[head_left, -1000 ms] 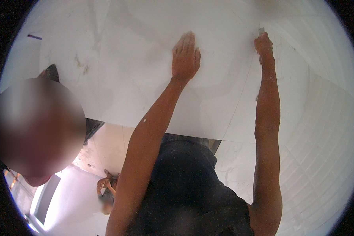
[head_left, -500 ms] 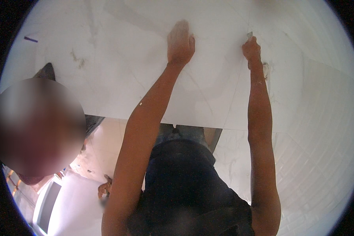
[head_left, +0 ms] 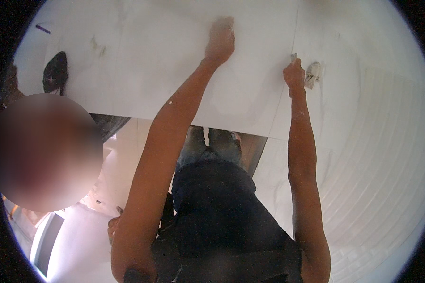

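Observation:
Before me spreads a white marble-look slab (head_left: 160,70), crossed by a thin joint line on the right. My left hand (head_left: 220,41) lies on the slab at the far middle, fingers stretched out and hazy at the tips. I see nothing held in it. To its right, my right hand (head_left: 294,76) is closed around a small tool like a putty knife (head_left: 294,57); its pale blade sticks out past the fingers, beside the joint line. A crumpled whitish rag (head_left: 312,75) lies just right of that hand.
Another person (head_left: 45,153) is close at my left. Near them a black pointed object (head_left: 55,73) rests on the slab, and a dark thin strip (head_left: 43,29) lies farther off. White tiles (head_left: 387,155) with bands of joints rise on the right. The slab's front edge crosses before my waist.
My left hand has slid slightly away from me. My right hand and its tool have come a little nearer and left, uncovering more of the rag. The whole view has shifted somewhat.

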Demonstrator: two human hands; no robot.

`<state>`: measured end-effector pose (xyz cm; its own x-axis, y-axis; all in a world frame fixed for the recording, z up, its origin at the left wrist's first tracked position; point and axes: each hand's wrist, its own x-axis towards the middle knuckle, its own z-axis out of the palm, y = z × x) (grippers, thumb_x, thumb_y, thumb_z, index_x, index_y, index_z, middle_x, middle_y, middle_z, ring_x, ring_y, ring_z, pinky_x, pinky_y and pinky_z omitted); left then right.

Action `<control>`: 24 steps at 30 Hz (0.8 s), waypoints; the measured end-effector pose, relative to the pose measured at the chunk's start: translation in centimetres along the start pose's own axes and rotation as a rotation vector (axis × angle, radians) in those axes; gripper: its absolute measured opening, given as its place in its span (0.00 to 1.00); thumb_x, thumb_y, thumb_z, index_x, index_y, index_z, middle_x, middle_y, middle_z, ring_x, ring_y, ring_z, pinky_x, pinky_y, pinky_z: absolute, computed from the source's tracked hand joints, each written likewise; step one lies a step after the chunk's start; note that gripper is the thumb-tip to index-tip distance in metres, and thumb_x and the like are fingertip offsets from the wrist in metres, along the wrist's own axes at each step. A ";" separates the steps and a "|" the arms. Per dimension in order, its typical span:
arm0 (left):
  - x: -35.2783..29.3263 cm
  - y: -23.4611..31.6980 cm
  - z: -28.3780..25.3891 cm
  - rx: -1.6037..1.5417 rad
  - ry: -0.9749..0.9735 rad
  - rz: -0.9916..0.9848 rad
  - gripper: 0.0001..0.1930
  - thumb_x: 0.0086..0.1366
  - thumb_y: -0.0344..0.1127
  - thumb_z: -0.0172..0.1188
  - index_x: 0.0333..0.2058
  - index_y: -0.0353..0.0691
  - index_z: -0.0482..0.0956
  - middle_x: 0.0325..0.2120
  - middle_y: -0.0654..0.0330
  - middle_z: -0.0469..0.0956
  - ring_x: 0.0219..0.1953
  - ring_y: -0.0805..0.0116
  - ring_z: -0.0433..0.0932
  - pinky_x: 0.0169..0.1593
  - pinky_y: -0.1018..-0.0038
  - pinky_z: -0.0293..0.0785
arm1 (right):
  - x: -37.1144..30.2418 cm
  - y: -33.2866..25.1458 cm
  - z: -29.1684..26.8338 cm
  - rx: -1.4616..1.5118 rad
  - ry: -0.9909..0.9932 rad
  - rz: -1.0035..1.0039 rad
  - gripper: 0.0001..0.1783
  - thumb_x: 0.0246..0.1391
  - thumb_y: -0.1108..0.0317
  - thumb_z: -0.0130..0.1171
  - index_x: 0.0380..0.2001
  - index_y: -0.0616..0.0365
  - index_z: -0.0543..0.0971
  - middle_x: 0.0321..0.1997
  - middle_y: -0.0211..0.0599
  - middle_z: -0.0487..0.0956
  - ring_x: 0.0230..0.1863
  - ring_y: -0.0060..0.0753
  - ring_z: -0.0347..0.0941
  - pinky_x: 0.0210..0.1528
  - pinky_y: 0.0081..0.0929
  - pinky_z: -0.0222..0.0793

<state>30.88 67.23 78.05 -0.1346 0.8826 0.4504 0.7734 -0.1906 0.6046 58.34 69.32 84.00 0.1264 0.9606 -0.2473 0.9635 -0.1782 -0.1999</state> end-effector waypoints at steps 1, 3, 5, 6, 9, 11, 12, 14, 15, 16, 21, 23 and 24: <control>-0.8 0.4 -0.3 -0.001 -0.048 0.002 0.26 0.67 0.32 0.48 0.62 0.33 0.58 0.60 0.45 0.63 0.65 0.47 0.57 0.68 0.53 0.49 | -1.1 -0.1 -0.2 -0.004 0.003 0.017 0.15 0.55 0.65 0.49 0.43 0.59 0.63 0.37 0.66 0.78 0.41 0.67 0.76 0.43 0.56 0.73; -2.2 1.6 -1.1 -0.019 -0.097 0.019 0.26 0.67 0.31 0.46 0.62 0.33 0.58 0.60 0.44 0.62 0.65 0.46 0.56 0.69 0.53 0.48 | -3.2 -0.7 -0.7 0.010 0.008 0.027 0.15 0.56 0.65 0.49 0.43 0.59 0.63 0.36 0.66 0.77 0.40 0.68 0.76 0.43 0.57 0.73; -4.3 3.3 -2.1 -0.062 -0.107 0.041 0.25 0.67 0.30 0.45 0.62 0.33 0.58 0.61 0.43 0.61 0.65 0.44 0.55 0.69 0.53 0.48 | -5.1 -0.6 -0.7 0.016 0.006 0.030 0.14 0.56 0.65 0.48 0.43 0.59 0.62 0.36 0.66 0.77 0.40 0.68 0.76 0.42 0.57 0.73; -5.2 4.0 -2.5 -0.054 -0.119 0.048 0.25 0.67 0.30 0.44 0.62 0.33 0.58 0.61 0.43 0.61 0.65 0.44 0.56 0.69 0.53 0.48 | -5.9 -0.1 -0.5 0.014 0.002 0.029 0.14 0.56 0.65 0.48 0.43 0.59 0.62 0.36 0.66 0.77 0.40 0.68 0.76 0.42 0.57 0.73; -7.3 5.6 -3.5 -0.070 -0.155 0.044 0.25 0.67 0.28 0.43 0.63 0.33 0.58 0.61 0.43 0.61 0.65 0.45 0.56 0.69 0.54 0.48 | -8.6 1.4 0.4 0.011 -0.026 0.029 0.15 0.57 0.66 0.48 0.44 0.59 0.61 0.35 0.66 0.77 0.40 0.68 0.76 0.42 0.56 0.73; -8.9 6.1 -3.7 -0.117 -0.176 0.009 0.25 0.66 0.28 0.43 0.63 0.33 0.58 0.61 0.44 0.61 0.65 0.46 0.57 0.69 0.54 0.48 | -10.4 2.4 1.0 0.005 -0.037 0.034 0.15 0.57 0.67 0.47 0.45 0.59 0.61 0.35 0.66 0.77 0.40 0.68 0.76 0.41 0.56 0.73; -9.5 5.9 -3.6 -0.127 -0.175 0.023 0.25 0.66 0.27 0.43 0.63 0.34 0.58 0.61 0.44 0.61 0.65 0.46 0.57 0.69 0.54 0.48 | -11.3 2.7 1.3 -0.002 -0.037 0.038 0.15 0.56 0.68 0.47 0.45 0.59 0.61 0.35 0.66 0.77 0.40 0.68 0.76 0.42 0.56 0.73; -10.1 5.2 -3.3 -0.151 -0.174 0.051 0.26 0.65 0.24 0.43 0.62 0.34 0.58 0.61 0.44 0.62 0.65 0.46 0.57 0.69 0.54 0.48 | -13.3 2.7 1.6 0.002 -0.035 0.054 0.15 0.56 0.69 0.47 0.45 0.60 0.61 0.35 0.66 0.77 0.40 0.68 0.76 0.42 0.57 0.73; -10.1 5.2 -3.5 -0.151 -0.169 0.039 0.26 0.65 0.24 0.43 0.62 0.35 0.58 0.61 0.44 0.62 0.65 0.46 0.57 0.70 0.54 0.48 | -14.5 2.2 1.2 0.009 -0.037 0.065 0.14 0.56 0.70 0.47 0.45 0.60 0.61 0.35 0.67 0.77 0.40 0.68 0.76 0.42 0.57 0.73; -10.1 5.2 -3.6 -0.151 -0.164 0.028 0.26 0.65 0.23 0.43 0.62 0.35 0.59 0.61 0.44 0.62 0.65 0.46 0.58 0.70 0.55 0.48 | -15.6 2.0 1.0 0.017 -0.039 0.077 0.14 0.56 0.70 0.47 0.44 0.61 0.61 0.35 0.67 0.77 0.40 0.68 0.76 0.42 0.57 0.73; -10.0 4.9 -3.6 -0.149 -0.129 0.038 0.25 0.64 0.23 0.45 0.62 0.36 0.61 0.58 0.44 0.65 0.63 0.47 0.61 0.68 0.56 0.53 | -19.2 3.3 1.9 -0.024 -0.045 0.127 0.14 0.55 0.71 0.48 0.43 0.60 0.61 0.31 0.64 0.78 0.36 0.69 0.76 0.39 0.56 0.74; -10.0 4.8 -3.6 -0.145 -0.100 0.069 0.25 0.65 0.24 0.45 0.61 0.37 0.61 0.57 0.44 0.67 0.62 0.47 0.63 0.67 0.56 0.56 | -20.4 3.7 2.1 -0.006 -0.029 0.108 0.14 0.55 0.71 0.49 0.43 0.60 0.61 0.30 0.63 0.78 0.35 0.68 0.76 0.36 0.56 0.74; -9.9 4.9 -3.7 -0.149 -0.091 0.058 0.25 0.64 0.24 0.46 0.61 0.37 0.62 0.57 0.44 0.67 0.61 0.47 0.64 0.66 0.56 0.57 | -20.9 3.8 2.1 0.010 -0.023 0.095 0.14 0.55 0.70 0.49 0.43 0.60 0.61 0.29 0.63 0.78 0.34 0.68 0.76 0.35 0.56 0.74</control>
<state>33.71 55.99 78.93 -0.0302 0.9021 0.4304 0.6772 -0.2982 0.6727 58.84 48.14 86.44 0.2119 0.9341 -0.2872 0.9448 -0.2710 -0.1843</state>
